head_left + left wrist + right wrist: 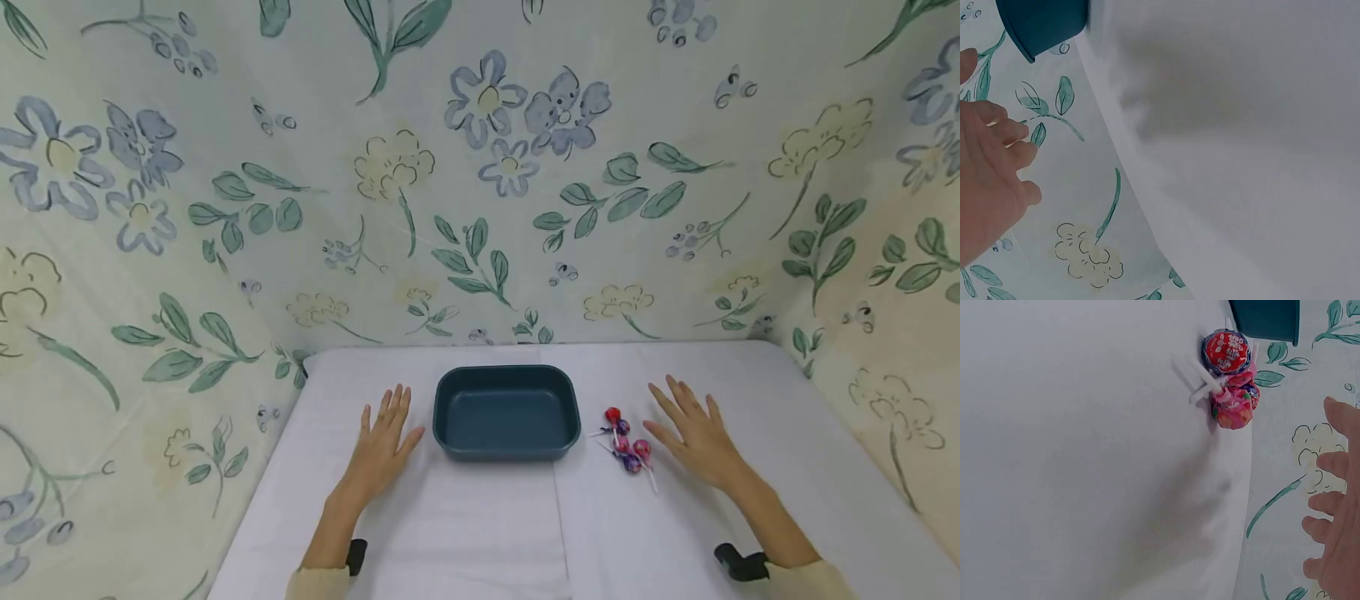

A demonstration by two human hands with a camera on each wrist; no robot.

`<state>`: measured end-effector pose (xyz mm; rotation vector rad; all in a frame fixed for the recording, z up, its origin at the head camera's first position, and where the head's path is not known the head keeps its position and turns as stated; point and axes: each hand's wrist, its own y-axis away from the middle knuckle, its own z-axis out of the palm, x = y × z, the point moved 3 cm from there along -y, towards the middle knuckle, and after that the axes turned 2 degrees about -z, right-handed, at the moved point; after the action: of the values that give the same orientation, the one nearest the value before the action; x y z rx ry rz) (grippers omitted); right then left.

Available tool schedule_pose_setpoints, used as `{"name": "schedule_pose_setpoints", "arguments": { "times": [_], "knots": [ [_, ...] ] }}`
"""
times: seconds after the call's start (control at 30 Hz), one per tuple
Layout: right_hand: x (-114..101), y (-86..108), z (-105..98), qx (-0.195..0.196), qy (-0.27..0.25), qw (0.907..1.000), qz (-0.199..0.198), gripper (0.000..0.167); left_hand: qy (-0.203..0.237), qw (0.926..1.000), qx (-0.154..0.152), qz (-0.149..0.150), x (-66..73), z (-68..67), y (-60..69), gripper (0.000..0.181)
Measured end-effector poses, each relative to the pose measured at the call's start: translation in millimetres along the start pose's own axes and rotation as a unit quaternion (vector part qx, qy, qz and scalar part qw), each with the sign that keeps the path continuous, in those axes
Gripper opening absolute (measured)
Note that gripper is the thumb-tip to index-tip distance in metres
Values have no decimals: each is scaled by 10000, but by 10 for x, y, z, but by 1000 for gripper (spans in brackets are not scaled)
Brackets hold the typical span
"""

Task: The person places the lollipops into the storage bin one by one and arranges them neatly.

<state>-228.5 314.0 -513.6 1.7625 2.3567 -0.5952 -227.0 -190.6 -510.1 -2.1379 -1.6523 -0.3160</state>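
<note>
Left of a dark teal rectangular tub [507, 457], my left hand [381, 454] hovers over the white table with its fingers spread and nothing in it. Several wrapped lollipops [632, 462] lie in a loose cluster to the right of the tub, their white sticks pointing various ways. My right hand [696, 440] is held just right of that cluster, fingers extended, touching none of them. The right wrist view gives a closer look at a lollipop [1227, 351] in a red and blue wrapper, beside a pink one [1232, 409].
A white cloth covers the table [465, 533], with a fold line running front to back. Floral fabric [465, 208] hangs behind the table and at both sides. Dark straps with small black pieces [741, 563] sit at the wrists.
</note>
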Motion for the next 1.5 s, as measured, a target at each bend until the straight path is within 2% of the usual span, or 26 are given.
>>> {"name": "schedule_pose_setpoints", "arguments": {
  "times": [0.13,0.3,0.4,0.63,0.93,1.03,1.27,1.5],
  "knots": [
    [-91,-86,42,-20,-231,9997,116,70,211,9996,-182,56,46,57,-35,79],
    [-178,-154,160,-55,-76,9992,388,62,375,9982,-467,15,114,142,-48,87],
    [-207,-182,227,13,-181,9986,506,54,453,9972,-592,-5,155,176,-51,91],
    [-228,-282,341,201,-505,9970,546,38,509,9960,-728,108,230,217,-65,92],
    [-224,-414,446,108,-579,9962,647,34,733,9938,-817,147,273,218,-94,94],
    [-238,-452,462,23,-601,9959,672,33,784,9935,-814,110,276,221,-92,95],
    [-200,-584,450,-708,-923,9898,822,34,799,9933,-829,87,274,209,-85,96],
    [-176,-622,490,-726,-1141,9869,882,29,868,9926,-851,54,279,206,-74,96]
  ]
}}
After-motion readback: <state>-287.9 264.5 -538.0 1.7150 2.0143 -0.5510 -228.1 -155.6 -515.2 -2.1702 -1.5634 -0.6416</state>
